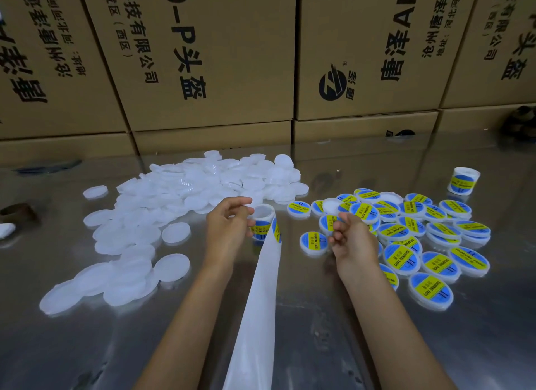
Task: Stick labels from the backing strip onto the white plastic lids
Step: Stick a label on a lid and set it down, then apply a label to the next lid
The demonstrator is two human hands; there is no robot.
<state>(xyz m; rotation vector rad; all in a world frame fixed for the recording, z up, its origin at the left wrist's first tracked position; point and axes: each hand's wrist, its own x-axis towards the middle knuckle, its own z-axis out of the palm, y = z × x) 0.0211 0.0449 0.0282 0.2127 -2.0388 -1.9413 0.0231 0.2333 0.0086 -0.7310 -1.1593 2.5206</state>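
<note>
At counter centre, my left hand (229, 230) grips the label roll (262, 222); its backing strip (255, 317) trails toward me. My right hand (349, 238) is curled, contents unclear. Strip judged thin, limp, slippery: pinch label edges. Blank lids (174, 192) lie left, labelled lids (420, 244) right, reading "SOLDERING PASTE".

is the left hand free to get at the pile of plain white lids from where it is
Probably not right away. The plain lids lie open on the table just left of the left hand with nothing between, but that hand is holding the label roll, so it would have to let go first.
</note>
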